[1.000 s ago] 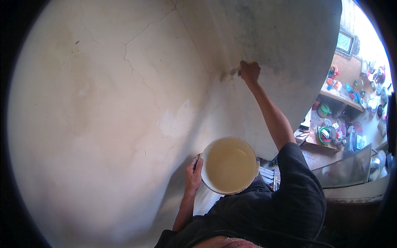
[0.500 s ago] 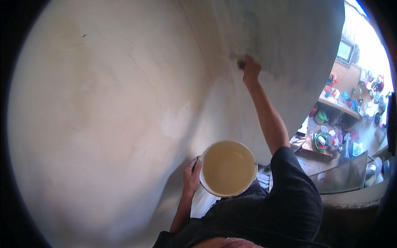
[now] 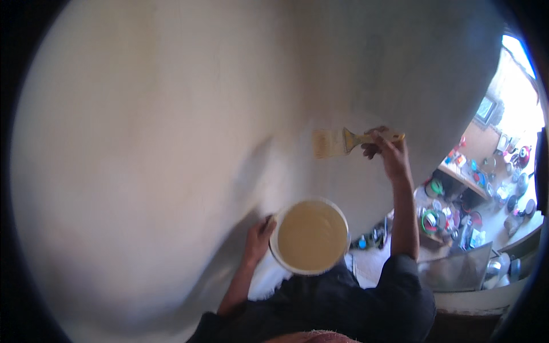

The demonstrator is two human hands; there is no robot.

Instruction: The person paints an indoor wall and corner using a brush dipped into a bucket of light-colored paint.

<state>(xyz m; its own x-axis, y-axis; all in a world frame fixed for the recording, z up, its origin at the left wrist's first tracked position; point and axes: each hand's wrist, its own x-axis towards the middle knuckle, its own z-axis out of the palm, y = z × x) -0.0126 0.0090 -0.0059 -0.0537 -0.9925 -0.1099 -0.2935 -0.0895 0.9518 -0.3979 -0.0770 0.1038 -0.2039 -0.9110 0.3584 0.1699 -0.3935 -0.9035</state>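
My left hand (image 3: pixel 258 240) is closed on the left side of a round white bucket (image 3: pixel 275 246), thumb near the rim. Tan, milky liquid (image 3: pixel 313 235) lies inside the bucket, held in front of my body. My right hand (image 3: pixel 388 147) grips the yellowish handle of a wide flat paintbrush (image 3: pixel 350 140), above and to the right of the bucket. The brush's pale bristles point left, over the wall (image 3: pixel 143 160); whether they touch it I cannot tell. The wall is cream on the left and greyer at the upper right.
Past the wall's edge at the right, far below, are a counter (image 3: pixel 466 182) with kitchenware and a green-rimmed basin (image 3: pixel 429 221) among clutter. A glass panel (image 3: pixel 457 268) stands by a ledge (image 3: pixel 472 302) at the lower right. A small window (image 3: pixel 485 109) shows farther off.
My right hand has come down and to the right with the paintbrush, which now shows plainly, bristles pointing left. The bucket stays in my left hand, and the view has shifted slightly.
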